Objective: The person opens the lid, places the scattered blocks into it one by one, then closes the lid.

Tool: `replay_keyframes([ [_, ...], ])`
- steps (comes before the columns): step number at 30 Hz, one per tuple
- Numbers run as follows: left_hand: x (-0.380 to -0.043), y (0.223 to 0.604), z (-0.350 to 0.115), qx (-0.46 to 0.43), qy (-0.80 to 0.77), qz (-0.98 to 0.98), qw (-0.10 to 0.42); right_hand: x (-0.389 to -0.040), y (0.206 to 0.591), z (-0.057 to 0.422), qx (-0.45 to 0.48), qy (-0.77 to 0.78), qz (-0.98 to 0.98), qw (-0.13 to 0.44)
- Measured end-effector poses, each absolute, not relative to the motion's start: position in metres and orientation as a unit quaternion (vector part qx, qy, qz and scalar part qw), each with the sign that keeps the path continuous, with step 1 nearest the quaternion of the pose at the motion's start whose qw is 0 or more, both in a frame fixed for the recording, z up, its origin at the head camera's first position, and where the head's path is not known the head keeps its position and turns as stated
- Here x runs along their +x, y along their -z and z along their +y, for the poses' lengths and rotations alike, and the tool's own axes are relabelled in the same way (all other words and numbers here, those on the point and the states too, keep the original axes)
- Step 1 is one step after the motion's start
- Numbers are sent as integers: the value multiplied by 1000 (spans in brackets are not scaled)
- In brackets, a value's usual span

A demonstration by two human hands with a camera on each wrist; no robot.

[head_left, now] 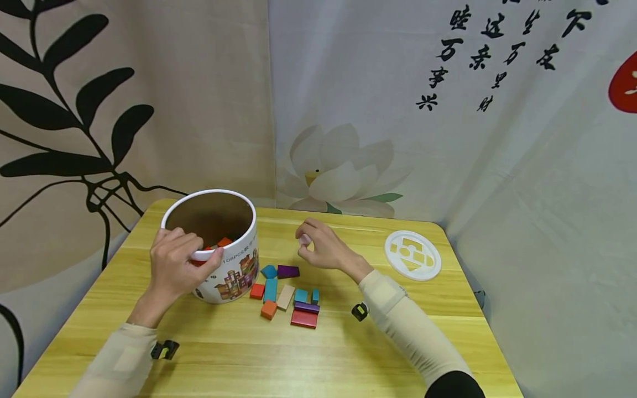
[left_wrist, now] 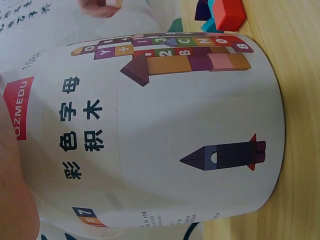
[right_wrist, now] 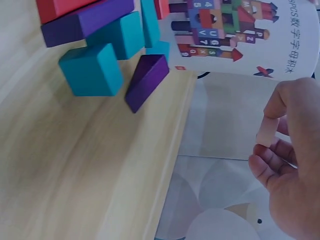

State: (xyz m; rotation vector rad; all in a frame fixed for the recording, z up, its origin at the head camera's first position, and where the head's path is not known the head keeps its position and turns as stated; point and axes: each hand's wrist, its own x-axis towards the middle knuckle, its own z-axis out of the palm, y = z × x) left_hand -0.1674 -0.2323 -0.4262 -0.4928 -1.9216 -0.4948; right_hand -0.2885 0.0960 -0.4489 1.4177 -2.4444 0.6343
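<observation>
My left hand grips the near rim of a white printed bucket, thumb outside and fingers over the edge. Red and orange blocks show inside it. In the left wrist view the bucket's side fills most of the frame. To the right of the bucket, above the table, my right hand pinches a small pale pink block between thumb and fingers. Below that hand lie a purple block, a blue five-sided block and a beige block.
Several more blocks, including an orange one and a red one, lie grouped beside the bucket. A white round lid with shaped cutouts lies at the table's right. Behind the wooden table hangs a printed curtain.
</observation>
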Motion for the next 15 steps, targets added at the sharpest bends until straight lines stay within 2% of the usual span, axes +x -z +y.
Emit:
replay_keyframes([
  [8, -168, 427, -232, -205, 209, -798, 526, -286, 437, 89, 499, -232, -825, 132],
  [15, -168, 425, -230, -207, 207, -793, 534, -287, 414, 73, 513, -226, -811, 169],
])
